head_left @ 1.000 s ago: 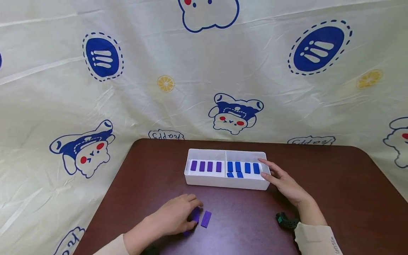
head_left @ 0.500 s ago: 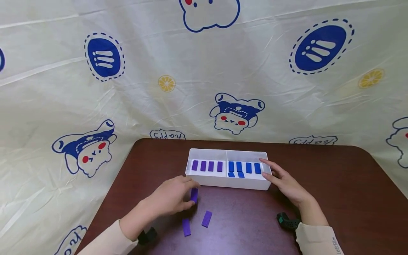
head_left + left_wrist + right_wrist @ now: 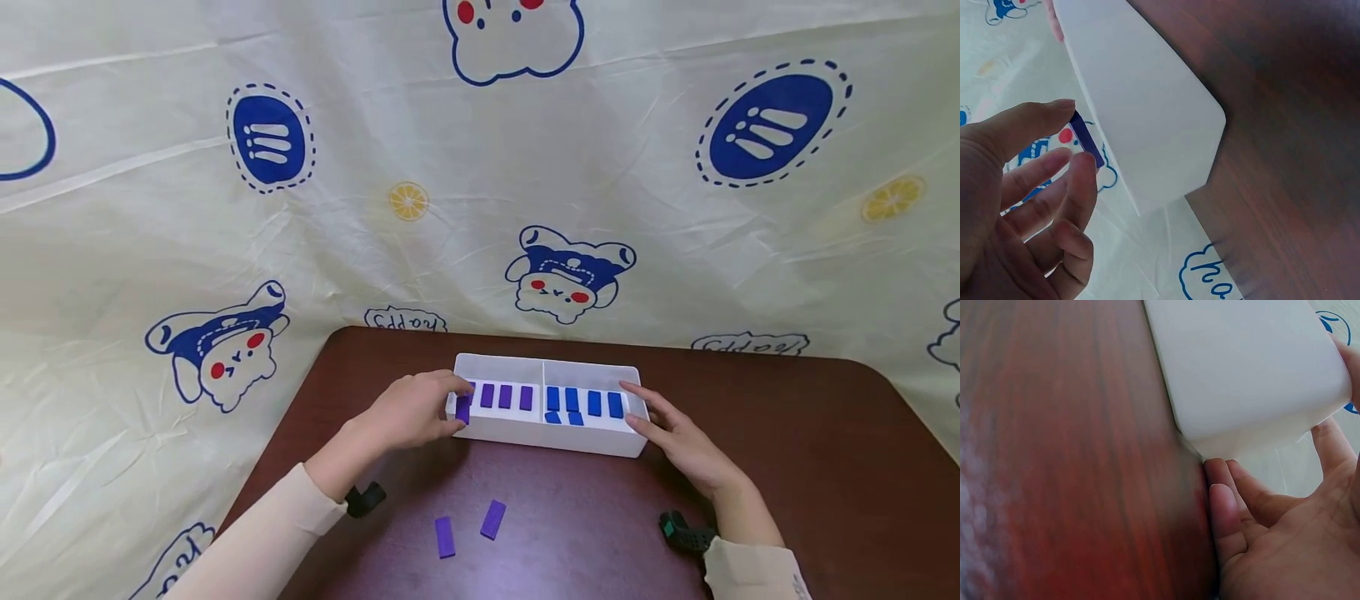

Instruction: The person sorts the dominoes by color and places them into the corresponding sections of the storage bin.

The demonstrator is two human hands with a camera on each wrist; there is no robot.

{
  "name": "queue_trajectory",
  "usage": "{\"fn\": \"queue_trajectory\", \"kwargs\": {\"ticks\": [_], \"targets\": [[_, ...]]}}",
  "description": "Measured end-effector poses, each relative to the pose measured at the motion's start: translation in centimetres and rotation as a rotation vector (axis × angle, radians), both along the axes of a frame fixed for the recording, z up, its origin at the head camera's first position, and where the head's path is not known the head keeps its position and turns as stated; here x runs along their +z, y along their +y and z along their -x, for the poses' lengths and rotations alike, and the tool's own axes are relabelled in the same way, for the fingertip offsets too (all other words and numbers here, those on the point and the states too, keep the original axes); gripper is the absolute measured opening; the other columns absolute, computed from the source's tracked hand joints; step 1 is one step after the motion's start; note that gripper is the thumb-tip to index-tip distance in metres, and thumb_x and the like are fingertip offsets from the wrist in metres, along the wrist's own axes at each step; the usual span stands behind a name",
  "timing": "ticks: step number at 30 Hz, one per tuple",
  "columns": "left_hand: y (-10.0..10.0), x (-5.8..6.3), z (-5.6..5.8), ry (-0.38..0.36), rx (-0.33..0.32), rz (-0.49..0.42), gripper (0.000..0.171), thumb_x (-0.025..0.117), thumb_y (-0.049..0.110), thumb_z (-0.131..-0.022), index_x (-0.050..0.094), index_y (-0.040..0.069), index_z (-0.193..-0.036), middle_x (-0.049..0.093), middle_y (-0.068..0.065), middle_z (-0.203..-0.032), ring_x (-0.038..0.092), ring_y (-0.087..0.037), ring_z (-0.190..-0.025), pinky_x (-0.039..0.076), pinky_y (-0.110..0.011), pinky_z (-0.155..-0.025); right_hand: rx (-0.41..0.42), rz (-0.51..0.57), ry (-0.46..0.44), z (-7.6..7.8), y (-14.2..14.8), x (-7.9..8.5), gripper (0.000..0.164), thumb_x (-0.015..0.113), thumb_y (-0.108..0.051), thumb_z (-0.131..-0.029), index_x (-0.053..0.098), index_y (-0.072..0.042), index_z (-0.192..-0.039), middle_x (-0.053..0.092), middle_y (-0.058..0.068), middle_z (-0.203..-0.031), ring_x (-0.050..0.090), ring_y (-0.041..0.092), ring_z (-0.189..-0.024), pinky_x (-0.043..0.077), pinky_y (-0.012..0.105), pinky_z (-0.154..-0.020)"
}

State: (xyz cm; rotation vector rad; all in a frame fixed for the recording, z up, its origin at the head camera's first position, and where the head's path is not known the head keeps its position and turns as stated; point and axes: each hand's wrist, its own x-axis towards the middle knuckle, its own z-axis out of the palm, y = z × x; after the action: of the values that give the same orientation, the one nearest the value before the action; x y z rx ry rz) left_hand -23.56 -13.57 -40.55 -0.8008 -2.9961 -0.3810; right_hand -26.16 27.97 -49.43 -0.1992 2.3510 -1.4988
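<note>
My left hand (image 3: 411, 410) pinches a purple block (image 3: 1088, 140), small and flat, between thumb and finger. It holds the block at the left end of a two-compartment white box (image 3: 555, 442), over the near left corner. Several purple blocks (image 3: 506, 397) stand in a row in the left compartment. Several blue blocks (image 3: 595, 403) are in the right compartment, two of them in front of the row. My right hand (image 3: 678, 433) grips the box's right end, with thumb and forefinger over the rim and other fingers against the outside wall.
Two loose purple blocks, one upright-lying block (image 3: 445, 537) and one slanted block (image 3: 492, 519), lie on the dark brown table (image 3: 570, 533) in front of the box. A patterned white sheet (image 3: 465, 275) hangs behind the table. Each wrist wears a dark strap.
My left hand has picked a purple block off the table and carried it forward to the box's left end. My right hand has stayed on the box. The head view has shifted slightly.
</note>
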Motion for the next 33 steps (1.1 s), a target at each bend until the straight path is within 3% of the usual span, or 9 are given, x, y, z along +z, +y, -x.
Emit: {"fn": "queue_trajectory", "kwargs": {"ticks": [7,12,19,22,33], "targets": [[0.4,-0.8,2.9,-0.057,0.025,0.024,0.045,0.081,0.031,-0.09,0.07,0.015,-0.13,0.073,0.001,-0.118,0.061,-0.013,-0.09,0.053,-0.034,-0.077,-0.004,0.028,-0.01,-0.3,0.2,-0.7,0.068,0.059,-0.046,-0.104,0.028,-0.037,-0.164,0.002,0.018,-0.175,0.006,0.052,-0.155,0.011,0.086,-0.11],[0.7,-1.0,4.3,-0.124,0.039,0.02,0.045,0.08,0.028,-0.091,0.069,0.016,-0.132,0.074,-0.001,-0.12,0.063,-0.014,-0.094,0.054,-0.035,-0.082,-0.007,0.033,-0.012,-0.3,0.3,-0.9,0.068,0.059,-0.046,-0.104,0.028,-0.037,-0.164,0.003,0.017,-0.175,0.008,0.051,-0.155,0.012,0.086,-0.11],[0.8,-0.4,5.2,-0.247,0.063,0.031,0.05,0.083,0.028,-0.089,0.068,0.016,-0.135,0.074,-0.001,-0.121,0.067,-0.008,-0.065,0.055,-0.028,-0.064,0.001,0.015,0.002,0.2,0.2,-0.2,0.067,0.059,-0.047,-0.104,0.029,-0.038,-0.163,0.004,0.017,-0.175,0.008,0.052,-0.155,0.011,0.086,-0.11],[0.7,0.0,5.4,-0.276,0.071,0.032,0.051,0.085,0.029,-0.087,0.068,0.016,-0.134,0.076,0.0,-0.119,0.066,-0.008,-0.054,0.054,-0.029,-0.063,0.006,0.007,0.016,0.4,0.2,0.2,0.067,0.059,-0.047,-0.104,0.029,-0.038,-0.163,0.004,0.017,-0.175,0.006,0.053,-0.155,0.011,0.086,-0.11],[1.1,-0.9,6.3,-0.337,0.048,0.069,0.048,0.085,0.023,-0.087,0.068,0.016,-0.131,0.076,0.0,-0.116,0.067,-0.008,-0.052,0.054,-0.028,-0.062,0.005,0.011,-0.004,0.1,0.2,0.0,0.068,0.059,-0.047,-0.104,0.029,-0.038,-0.163,0.003,0.018,-0.175,0.006,0.053,-0.155,0.011,0.086,-0.111]]}}
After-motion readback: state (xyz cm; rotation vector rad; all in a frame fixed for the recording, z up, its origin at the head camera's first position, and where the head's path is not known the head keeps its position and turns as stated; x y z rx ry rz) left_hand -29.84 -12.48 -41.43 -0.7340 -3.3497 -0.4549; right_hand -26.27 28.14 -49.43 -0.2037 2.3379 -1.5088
